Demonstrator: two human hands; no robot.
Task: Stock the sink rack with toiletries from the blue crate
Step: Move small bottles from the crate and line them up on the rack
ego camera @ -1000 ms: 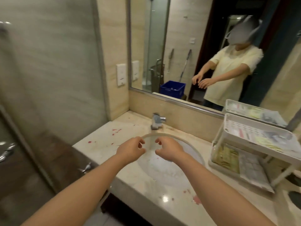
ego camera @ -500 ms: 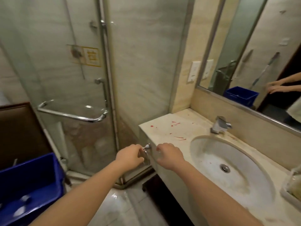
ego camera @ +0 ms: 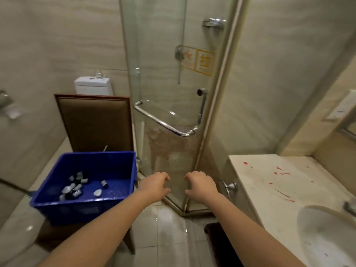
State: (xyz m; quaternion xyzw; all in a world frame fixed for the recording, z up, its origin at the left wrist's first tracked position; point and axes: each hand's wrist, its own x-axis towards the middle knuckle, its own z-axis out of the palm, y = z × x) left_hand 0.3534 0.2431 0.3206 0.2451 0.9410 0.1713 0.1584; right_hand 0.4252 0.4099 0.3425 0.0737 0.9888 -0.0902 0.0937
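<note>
In the bathroom, the blue crate [ego camera: 77, 211] is set beside the shower door [ego camera: 169, 89]. The left hand [ego camera: 156, 186] and right hand [ego camera: 200, 185] are held out empty, loosely curled.

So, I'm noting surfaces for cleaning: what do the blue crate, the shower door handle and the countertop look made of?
Blue crate: looks like moulded plastic, uniform glossy blue, thick rim.
Shower door handle: polished metal, probably chrome, mirror-bright highlights.
Countertop: pale veined stone, perhaps marble or imitation, smooth, red-marked.
</note>
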